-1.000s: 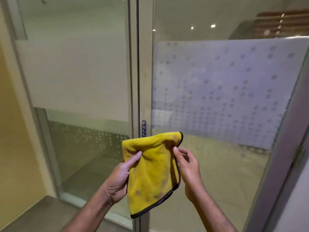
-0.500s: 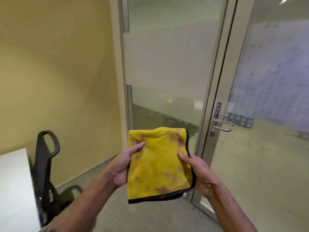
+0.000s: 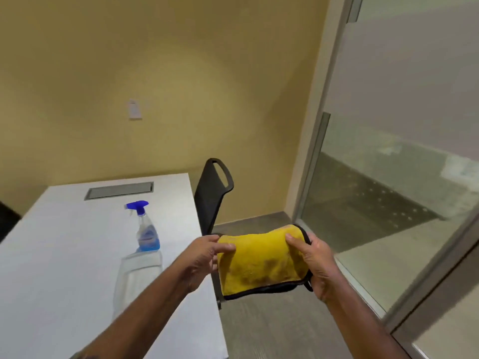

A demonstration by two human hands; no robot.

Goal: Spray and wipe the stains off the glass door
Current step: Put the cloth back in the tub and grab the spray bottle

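I hold a folded yellow cloth (image 3: 261,263) with a black hem and brownish smudges at waist height, between both hands. My left hand (image 3: 204,257) pinches its left edge and my right hand (image 3: 315,265) grips its right edge. A clear spray bottle (image 3: 146,230) with a blue trigger head and blue liquid stands upright on the white table (image 3: 64,255), left of my left hand. The glass wall panel (image 3: 404,156), with a frosted band across it, runs along the right; only the door's frame edge shows at the bottom right corner.
A black chair (image 3: 211,195) stands at the table's right edge, just behind the cloth. A grey cable hatch (image 3: 119,190) is set in the tabletop. A yellow wall (image 3: 155,73) with a white plate lies ahead. Grey floor (image 3: 272,327) runs between table and glass.
My view has swung left, away from the door toward the table and spray bottle. The cloth has been folded smaller and lowered, still held in both hands.
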